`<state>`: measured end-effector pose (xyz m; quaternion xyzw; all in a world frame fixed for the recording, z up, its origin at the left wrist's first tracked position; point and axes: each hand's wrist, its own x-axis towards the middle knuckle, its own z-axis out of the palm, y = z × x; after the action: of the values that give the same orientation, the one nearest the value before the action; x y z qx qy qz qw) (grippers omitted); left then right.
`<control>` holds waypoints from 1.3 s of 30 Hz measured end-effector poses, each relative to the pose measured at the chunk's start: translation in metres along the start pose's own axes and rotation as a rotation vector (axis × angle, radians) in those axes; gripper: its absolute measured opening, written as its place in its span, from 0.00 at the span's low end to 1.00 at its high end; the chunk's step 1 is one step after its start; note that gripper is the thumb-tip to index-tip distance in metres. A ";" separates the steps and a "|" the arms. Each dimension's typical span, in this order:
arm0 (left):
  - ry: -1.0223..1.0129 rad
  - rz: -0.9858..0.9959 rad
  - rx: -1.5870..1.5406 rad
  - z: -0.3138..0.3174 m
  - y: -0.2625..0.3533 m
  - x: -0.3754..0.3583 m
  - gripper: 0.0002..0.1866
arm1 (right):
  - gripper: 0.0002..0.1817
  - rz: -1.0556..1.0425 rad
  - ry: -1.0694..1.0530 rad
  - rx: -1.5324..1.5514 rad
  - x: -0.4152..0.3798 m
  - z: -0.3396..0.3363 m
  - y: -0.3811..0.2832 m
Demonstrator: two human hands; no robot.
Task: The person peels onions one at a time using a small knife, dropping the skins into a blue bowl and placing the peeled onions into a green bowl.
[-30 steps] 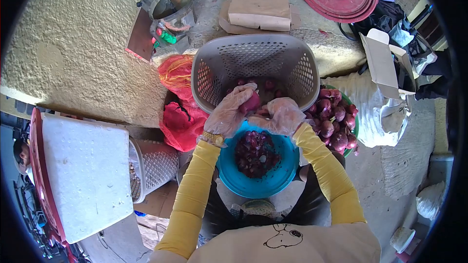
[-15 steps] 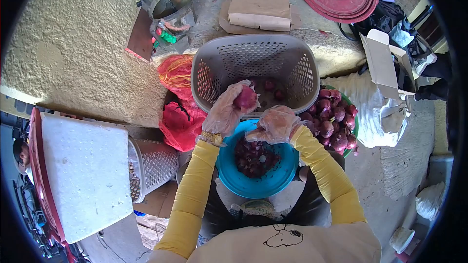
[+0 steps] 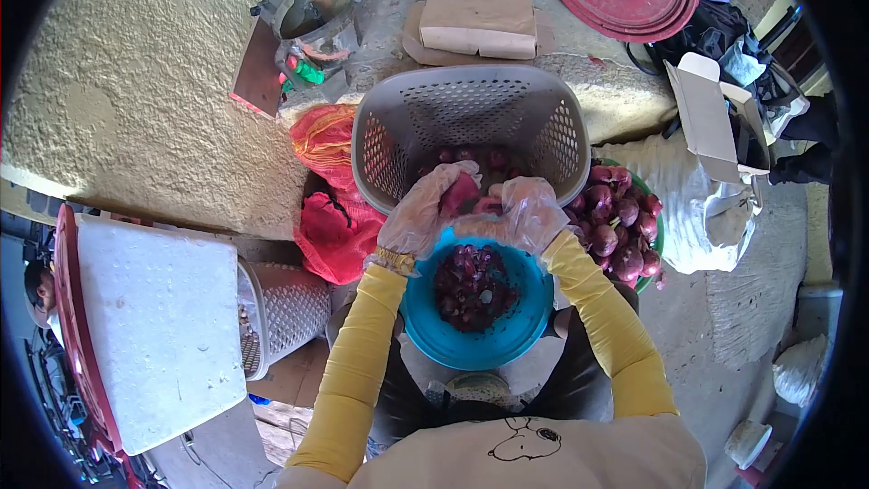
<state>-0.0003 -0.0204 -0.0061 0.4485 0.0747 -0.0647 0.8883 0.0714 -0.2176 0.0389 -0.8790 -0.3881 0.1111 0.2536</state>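
At nine o'clock lies a white slab (image 3: pixel 158 326), with a red sack (image 3: pixel 330 208) nearer the middle. The left hand (image 3: pixel 418 215), gloved in thin plastic, is closed around a red onion (image 3: pixel 457 195) over the blue bowl (image 3: pixel 425 321) of peels. The right hand (image 3: pixel 516 215) touches the onion, fingers curled, probably pinching loose skin, though the glove hides that. The onion looks firm, round and light, slippery against plastic; cupping its sides seems the surest hold. At twelve o'clock sits the grey basket (image 3: pixel 471 104); at three o'clock, a pile of onions (image 3: pixel 620 226).
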 end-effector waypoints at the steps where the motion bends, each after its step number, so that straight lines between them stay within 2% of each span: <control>1: -0.026 -0.010 0.002 0.001 0.001 0.000 0.21 | 0.39 0.042 0.011 -0.001 0.001 -0.002 -0.001; 5: -0.078 -0.033 -0.032 0.007 0.004 0.000 0.21 | 0.40 0.048 0.105 0.108 -0.001 0.009 0.013; 7: -0.074 -0.030 -0.005 0.006 0.004 -0.001 0.20 | 0.41 0.053 0.050 -0.002 0.002 0.009 0.016; 11: -0.057 0.000 0.074 0.001 0.002 0.000 0.21 | 0.41 0.042 0.099 0.007 -0.001 0.010 0.015; 17: -0.048 0.006 -0.016 0.005 0.002 0.000 0.20 | 0.40 0.021 0.146 -0.026 0.000 0.015 0.019; 24: -0.063 -0.008 -0.007 0.000 0.002 0.002 0.20 | 0.38 0.044 0.084 0.050 0.001 0.021 0.023; 27: -0.105 -0.031 -0.096 -0.002 0.001 0.002 0.19 | 0.36 0.016 0.098 0.050 0.001 0.027 0.028; 32: -0.028 0.003 0.082 -0.005 -0.001 0.002 0.21 | 0.35 -0.021 0.128 0.054 -0.001 0.025 0.025; 39: 0.020 0.024 -0.038 -0.008 -0.010 0.001 0.21 | 0.36 -0.063 -0.021 -0.181 0.001 0.020 0.010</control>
<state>-0.0018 -0.0199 -0.0182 0.4329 0.0793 -0.0483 0.8967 0.0706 -0.2153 0.0165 -0.8845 -0.4265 0.0770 0.1725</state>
